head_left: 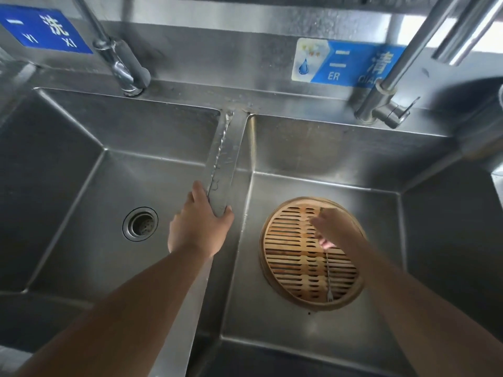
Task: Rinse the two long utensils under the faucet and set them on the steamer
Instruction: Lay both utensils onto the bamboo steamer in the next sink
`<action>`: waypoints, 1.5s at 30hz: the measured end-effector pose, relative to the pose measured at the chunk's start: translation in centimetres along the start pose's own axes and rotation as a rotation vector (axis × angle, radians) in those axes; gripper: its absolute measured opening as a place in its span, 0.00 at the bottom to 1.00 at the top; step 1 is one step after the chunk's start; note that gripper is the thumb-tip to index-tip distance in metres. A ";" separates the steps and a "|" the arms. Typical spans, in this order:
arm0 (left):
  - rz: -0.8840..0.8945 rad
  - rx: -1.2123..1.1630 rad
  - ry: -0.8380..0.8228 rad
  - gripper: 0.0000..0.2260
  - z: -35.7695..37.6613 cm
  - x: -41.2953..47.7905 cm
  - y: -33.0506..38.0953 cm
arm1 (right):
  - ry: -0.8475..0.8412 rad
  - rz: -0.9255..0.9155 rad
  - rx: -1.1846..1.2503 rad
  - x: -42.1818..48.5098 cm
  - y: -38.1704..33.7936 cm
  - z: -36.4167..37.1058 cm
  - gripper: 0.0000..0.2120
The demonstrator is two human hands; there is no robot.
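A round bamboo steamer (288, 257) with a slatted top sits on the floor of the right sink basin. A thin, long metal utensil (328, 278) with a fork-like end lies across its slats, pointing toward me. My right hand (333, 227) is blurred above the steamer, with its fingers curled around the utensil's upper part. I cannot tell whether a second utensil is in that hand. My left hand (200, 221) grips the wet steel divider (220, 164) between the two basins, thumb on the right side. The right faucet (381, 107) stands behind the right basin, and no water stream shows.
The left basin (68, 186) holds only a round drain (140, 223). A second faucet (122, 66) stands behind it. Blue signs (351, 65) are fixed to the steel back wall. A dark object (490, 99) sits at the far right edge.
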State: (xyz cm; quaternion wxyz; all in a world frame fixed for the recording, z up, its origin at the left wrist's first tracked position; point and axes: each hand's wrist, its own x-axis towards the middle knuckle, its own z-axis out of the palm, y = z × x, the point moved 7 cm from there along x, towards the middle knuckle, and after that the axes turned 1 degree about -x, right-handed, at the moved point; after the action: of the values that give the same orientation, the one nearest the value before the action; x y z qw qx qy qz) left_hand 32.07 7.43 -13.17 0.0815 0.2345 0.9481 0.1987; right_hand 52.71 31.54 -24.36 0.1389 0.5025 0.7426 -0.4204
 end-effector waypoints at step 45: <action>0.007 -0.034 -0.084 0.35 0.3 0.4 -0.2 | 0.423 -0.065 0.062 -2.0 -16.3 -6.1 0.14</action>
State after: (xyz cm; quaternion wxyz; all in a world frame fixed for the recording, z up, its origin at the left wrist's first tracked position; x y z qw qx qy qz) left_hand 31.74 7.52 -13.56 0.1248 0.2444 0.9394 0.2052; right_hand 40.89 32.62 -11.48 -0.0494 0.5593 0.7578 -0.3325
